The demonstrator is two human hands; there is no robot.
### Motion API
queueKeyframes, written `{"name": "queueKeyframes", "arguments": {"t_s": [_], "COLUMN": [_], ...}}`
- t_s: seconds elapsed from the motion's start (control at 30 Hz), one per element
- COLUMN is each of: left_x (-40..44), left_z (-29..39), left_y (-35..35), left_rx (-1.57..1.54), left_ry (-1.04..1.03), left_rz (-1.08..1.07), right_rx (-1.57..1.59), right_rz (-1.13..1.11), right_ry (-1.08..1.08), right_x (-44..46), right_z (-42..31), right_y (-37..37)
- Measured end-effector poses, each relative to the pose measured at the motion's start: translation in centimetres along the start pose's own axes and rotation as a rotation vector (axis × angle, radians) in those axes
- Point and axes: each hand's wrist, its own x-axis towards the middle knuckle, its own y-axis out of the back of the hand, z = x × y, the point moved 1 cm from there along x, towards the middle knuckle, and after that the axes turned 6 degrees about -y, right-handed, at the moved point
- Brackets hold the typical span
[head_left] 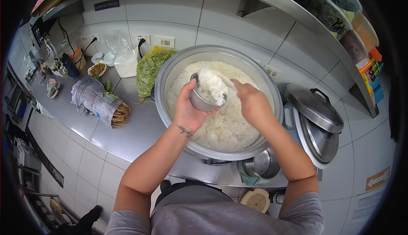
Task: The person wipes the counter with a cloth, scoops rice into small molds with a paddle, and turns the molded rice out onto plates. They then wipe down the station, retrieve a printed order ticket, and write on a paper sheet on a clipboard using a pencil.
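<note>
A large metal pot (170, 67) full of cooked white rice (229, 128) stands on the steel counter. Above the rice, my left hand (190, 112) is wrapped round a small metal cup (203, 103), which is tilted and heaped with rice. My right hand (253, 105) grips the handle of a white rice paddle (224, 80). The paddle's blade is at the mouth of the cup, partly covered by rice and blurred.
Left of the pot lie a bag of green vegetables (153, 67) and a wrapped bundle with roots (98, 101). Metal lids (314, 107) are stacked at the right. An empty metal bowl (264, 165) sits at the counter's front edge. A shelf (293, 12) overhangs the wall.
</note>
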Motion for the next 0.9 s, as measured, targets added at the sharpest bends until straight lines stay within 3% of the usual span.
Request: {"name": "queueKeyframes", "arguments": {"t_s": [0.07,0.23,0.33,0.4,0.47,0.53,0.57,0.63,0.73,0.83,0.9], "left_x": [-0.1,-0.9,-0.8,-0.3,-0.5,-0.5,-0.4,-0.4,-0.1,-0.2,0.0], "left_z": [0.8,2.1,3.5,5.2,5.5,5.1,4.8,4.1,4.3,4.3,4.1], "left_y": [0.1,0.3,1.0,2.0,3.0,3.2,3.3,3.7,3.9,3.5,3.9], "left_rx": [-0.028,-0.146,-0.217,-0.172,-0.130,-0.023,-0.018,0.042,0.055,0.069,0.069], "left_ry": [0.006,-0.034,-0.112,-0.141,-0.142,-0.136,-0.123,-0.111,-0.163,-0.173,-0.180], "left_rz": [-0.002,0.145,0.211,0.137,0.077,0.013,0.010,0.001,0.008,0.005,-0.011], "right_rx": [-0.159,-0.091,-0.058,0.003,0.045,-0.318,-0.318,-0.523,-0.538,-0.381,-0.348], "right_rz": [-0.059,0.079,0.107,-0.059,0.035,-0.121,-0.119,-0.407,-0.545,-0.508,-0.559], "right_ry": [0.144,0.265,0.229,0.019,-0.064,0.075,0.060,0.195,0.317,0.409,0.353], "right_x": [-1.7,-3.7,-4.7,-5.0,-4.0,-2.4,-2.0,-1.4,-1.5,-3.3,-4.4], "right_z": [-1.7,-1.4,0.5,2.4,3.7,4.3,3.7,1.5,0.3,0.0,-1.2], "right_y": [-1.5,-2.6,-2.9,-2.9,-3.8,-3.9,-4.2,-5.9,-5.1,-4.5,-4.5]}}
